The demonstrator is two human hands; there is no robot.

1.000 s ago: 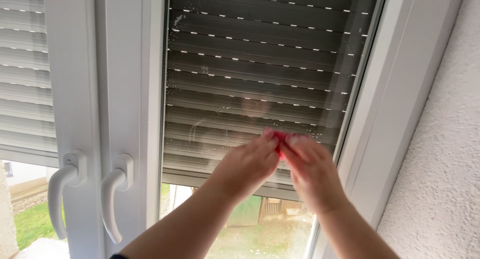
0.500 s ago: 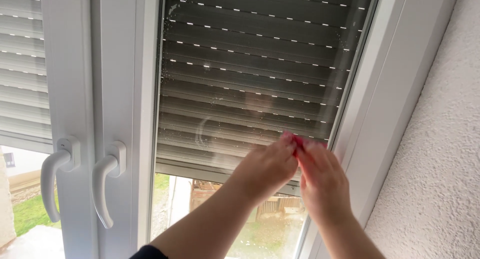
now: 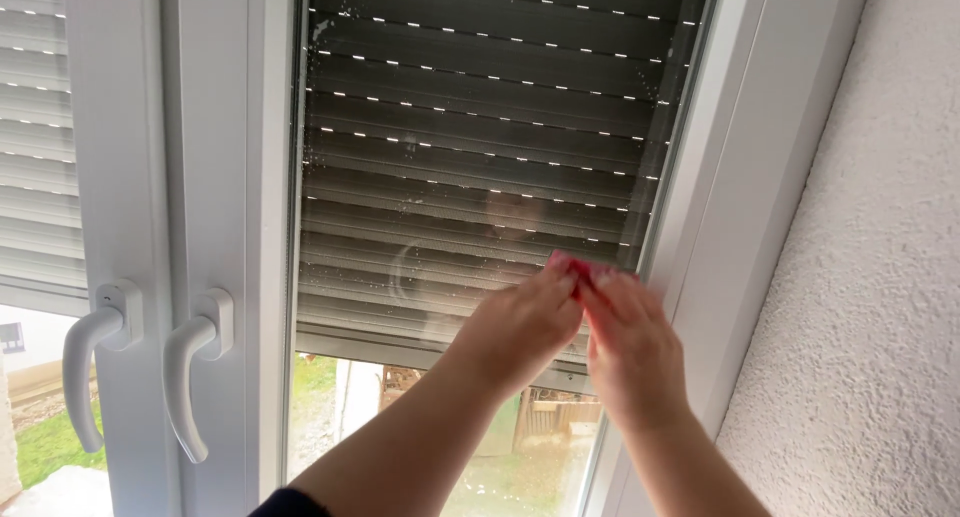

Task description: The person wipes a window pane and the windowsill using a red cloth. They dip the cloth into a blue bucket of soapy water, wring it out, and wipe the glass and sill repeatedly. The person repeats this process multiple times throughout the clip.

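Note:
Both my hands are raised against the glass pane [image 3: 460, 147] of a white-framed window. My left hand [image 3: 520, 322] and my right hand [image 3: 630, 352] meet at the fingertips and together pinch a small red-pink thing [image 3: 578, 269], pressed flat on the glass near the pane's right edge. Most of that thing is hidden behind my fingers. The glass shows specks, droplets and a curved smear left of my hands. Behind the glass a dark slatted roller shutter [image 3: 480, 87] hangs most of the way down.
Two white lever handles [image 3: 190, 372] [image 3: 85, 362] sit on the frame posts at the left. A rough white plaster wall [image 3: 860, 277] flanks the window on the right. Grass and a wooden structure show below the shutter.
My two hands, still joined on the red-pink thing, have slid right along the glass and now sit slightly higher. The view has shifted a little to the right.

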